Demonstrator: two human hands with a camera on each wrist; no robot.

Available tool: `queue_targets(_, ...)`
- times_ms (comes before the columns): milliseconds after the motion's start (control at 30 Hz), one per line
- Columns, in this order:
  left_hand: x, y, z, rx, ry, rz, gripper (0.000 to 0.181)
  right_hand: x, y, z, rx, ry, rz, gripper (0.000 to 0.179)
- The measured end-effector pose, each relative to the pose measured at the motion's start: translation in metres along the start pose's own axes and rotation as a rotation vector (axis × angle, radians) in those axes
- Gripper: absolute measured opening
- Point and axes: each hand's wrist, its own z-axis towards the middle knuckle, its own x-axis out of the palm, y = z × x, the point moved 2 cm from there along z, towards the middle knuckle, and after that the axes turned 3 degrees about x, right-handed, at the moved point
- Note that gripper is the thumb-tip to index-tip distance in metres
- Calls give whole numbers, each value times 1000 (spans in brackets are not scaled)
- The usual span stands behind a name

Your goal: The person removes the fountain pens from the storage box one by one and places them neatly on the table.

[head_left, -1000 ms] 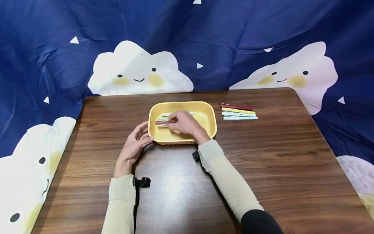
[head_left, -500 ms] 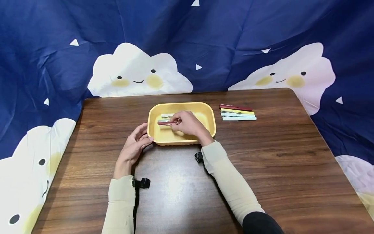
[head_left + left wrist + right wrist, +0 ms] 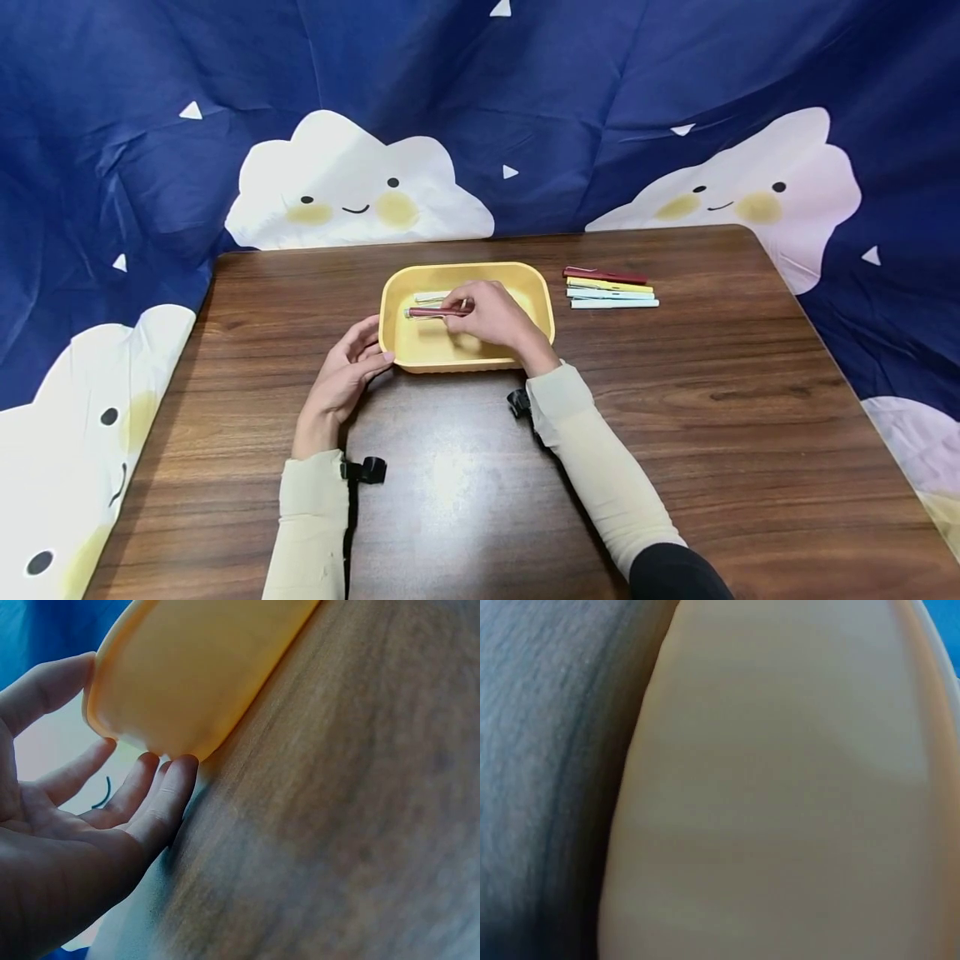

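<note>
A yellow rectangular tray [image 3: 540,312] stands on the table. Over its inside, my right hand [image 3: 491,315] pinches a dark red pen [image 3: 423,312] between thumb and fingers, the pen lying crosswise and pointing left. Behind it on the tray floor is a white pen [image 3: 429,297], partly covered by the hand. My left hand [image 3: 341,375] touches the tray's left end; in the left wrist view its spread fingertips [image 3: 180,769] rest against the tray wall [image 3: 180,682]. The right wrist view holds only the tray's outer wall [image 3: 772,780], with the right hand hidden behind it.
Right of the tray, several pens lie side by side on the wooden table [image 3: 712,400]: a dark red pen [image 3: 606,275], a yellow pen [image 3: 611,285], and pale blue ones [image 3: 611,294]. A blue cloth with clouds [image 3: 555,100] hangs behind the table's far edge.
My right hand has moved slightly right inside the tray, drawing the dark red pen along with it. The left hand stays at the tray's left end.
</note>
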Motion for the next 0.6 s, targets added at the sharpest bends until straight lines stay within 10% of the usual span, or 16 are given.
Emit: queue_targets(600,0,1,1,-8,-2,6,68,-21,5,-11,-51,-32,-35,16)
